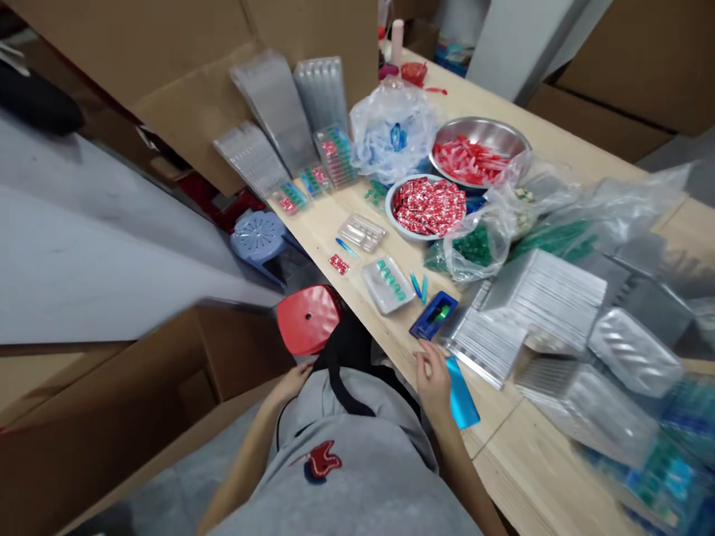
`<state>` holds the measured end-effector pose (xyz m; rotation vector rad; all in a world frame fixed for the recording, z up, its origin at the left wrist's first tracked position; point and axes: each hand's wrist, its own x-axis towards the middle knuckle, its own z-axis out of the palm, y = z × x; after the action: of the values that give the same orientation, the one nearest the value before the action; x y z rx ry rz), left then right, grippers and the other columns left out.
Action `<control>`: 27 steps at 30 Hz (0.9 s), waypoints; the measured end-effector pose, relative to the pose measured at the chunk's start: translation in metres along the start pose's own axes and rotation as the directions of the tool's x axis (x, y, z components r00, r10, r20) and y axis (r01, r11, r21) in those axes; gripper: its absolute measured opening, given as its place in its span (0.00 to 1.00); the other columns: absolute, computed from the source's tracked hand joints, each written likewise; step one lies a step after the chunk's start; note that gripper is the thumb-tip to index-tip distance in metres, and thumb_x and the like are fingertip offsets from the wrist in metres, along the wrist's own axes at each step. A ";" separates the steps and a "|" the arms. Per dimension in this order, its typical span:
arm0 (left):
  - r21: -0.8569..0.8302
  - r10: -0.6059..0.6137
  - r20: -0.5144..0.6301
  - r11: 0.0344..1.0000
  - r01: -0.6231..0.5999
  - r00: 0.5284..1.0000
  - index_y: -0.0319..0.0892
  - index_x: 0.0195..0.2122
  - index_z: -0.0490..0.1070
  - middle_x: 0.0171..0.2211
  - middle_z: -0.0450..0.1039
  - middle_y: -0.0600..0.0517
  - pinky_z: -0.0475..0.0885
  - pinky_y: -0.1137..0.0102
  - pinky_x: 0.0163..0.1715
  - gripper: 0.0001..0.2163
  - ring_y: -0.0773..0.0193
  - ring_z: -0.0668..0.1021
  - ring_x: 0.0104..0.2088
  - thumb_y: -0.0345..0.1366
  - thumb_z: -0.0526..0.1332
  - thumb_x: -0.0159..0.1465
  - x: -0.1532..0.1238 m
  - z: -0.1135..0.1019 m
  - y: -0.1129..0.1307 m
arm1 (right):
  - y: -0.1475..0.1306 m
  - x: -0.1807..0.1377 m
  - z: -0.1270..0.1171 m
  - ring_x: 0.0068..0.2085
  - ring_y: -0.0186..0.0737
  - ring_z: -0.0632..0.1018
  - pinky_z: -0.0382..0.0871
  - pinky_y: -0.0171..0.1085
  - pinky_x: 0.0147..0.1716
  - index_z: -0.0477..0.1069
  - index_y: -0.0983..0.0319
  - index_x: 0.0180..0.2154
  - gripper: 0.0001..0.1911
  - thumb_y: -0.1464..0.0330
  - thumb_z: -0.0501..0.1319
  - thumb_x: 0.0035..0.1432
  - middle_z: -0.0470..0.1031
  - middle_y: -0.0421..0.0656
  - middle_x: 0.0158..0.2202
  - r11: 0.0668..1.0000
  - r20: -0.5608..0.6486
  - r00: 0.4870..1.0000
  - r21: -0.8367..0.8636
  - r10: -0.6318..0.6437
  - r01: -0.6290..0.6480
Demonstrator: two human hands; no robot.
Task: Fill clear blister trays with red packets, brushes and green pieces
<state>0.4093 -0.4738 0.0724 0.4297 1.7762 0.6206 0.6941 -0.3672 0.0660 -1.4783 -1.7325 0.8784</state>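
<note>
At the table's near edge my right hand [434,376] is open, its fingers loosely bent and apart with nothing visible between them. It touches or hovers just beside a shiny blue card [462,394]. Just beyond the fingertips lies a dark blue frame-like tool [434,315] with a green piece in it. My left hand [293,381] is down at my hip, by the grey shirt, near a red stool [309,320]; its fingertips are partly hidden. A white tray [410,300] holds a row of teal pieces, and two blue sticks [418,286] lie beside it.
A bowl of red packets [429,206], a steel bowl [480,128] of red and pink sticks, and plastic bags [394,130] stand farther back. Stacked clear plastic trays [550,298] fill the right. A cardboard box [246,357] stands left, near a blue stool [258,237].
</note>
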 end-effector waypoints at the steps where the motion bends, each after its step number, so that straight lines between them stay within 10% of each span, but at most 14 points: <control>1: 0.005 -0.002 0.008 1.000 0.002 1.000 0.40 0.53 0.68 0.52 0.71 0.45 0.75 0.57 0.46 0.16 0.56 0.77 0.48 0.41 0.60 0.67 0.011 -0.008 0.007 | 0.000 0.007 0.000 0.42 0.42 0.80 0.75 0.47 0.47 0.73 0.63 0.49 0.18 0.62 0.52 0.65 0.76 0.53 0.49 1.000 -0.031 0.999 0.011 0.017 -0.017; 16: 0.531 0.220 -0.164 0.841 -0.102 0.962 0.40 0.54 0.68 0.53 0.70 0.45 0.75 0.56 0.47 0.16 0.56 0.76 0.48 0.41 0.60 0.68 0.207 -0.108 0.175 | -0.037 0.122 0.077 0.34 0.35 0.78 0.72 0.36 0.38 0.70 0.64 0.47 0.11 0.69 0.54 0.67 0.76 0.47 0.38 0.925 -0.323 0.930 0.377 0.176 -0.044; 20: 0.649 0.329 -0.058 0.730 -0.215 0.943 0.40 0.53 0.69 0.52 0.71 0.46 0.75 0.56 0.47 0.16 0.56 0.76 0.48 0.41 0.60 0.68 0.259 -0.108 0.200 | -0.058 0.154 0.114 0.39 0.40 0.80 0.74 0.39 0.42 0.74 0.60 0.46 0.12 0.65 0.55 0.66 0.79 0.45 0.37 0.860 -0.085 0.996 0.506 -0.029 0.068; 23: 0.727 0.380 0.098 0.604 -0.327 0.920 0.40 0.52 0.69 0.52 0.71 0.45 0.75 0.56 0.47 0.15 0.57 0.76 0.48 0.41 0.60 0.68 0.293 -0.104 0.212 | -0.069 0.173 0.150 0.46 0.40 0.79 0.73 0.38 0.47 0.73 0.58 0.50 0.16 0.61 0.52 0.68 0.79 0.46 0.43 0.717 0.291 0.920 0.697 -0.262 -0.016; 27: 0.775 0.421 0.280 0.432 -0.462 0.863 0.38 0.53 0.67 0.48 0.73 0.45 0.74 0.59 0.46 0.21 0.57 0.77 0.45 0.46 0.63 0.63 0.315 -0.112 0.213 | -0.071 0.173 0.207 0.47 0.37 0.79 0.72 0.33 0.47 0.74 0.57 0.50 0.18 0.59 0.50 0.69 0.78 0.44 0.45 0.662 0.311 0.913 0.747 -0.265 -0.062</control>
<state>0.2068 -0.1442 -0.0155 1.6177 1.8241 0.0431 0.4616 -0.2168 0.0273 -0.6521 -1.3937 1.6693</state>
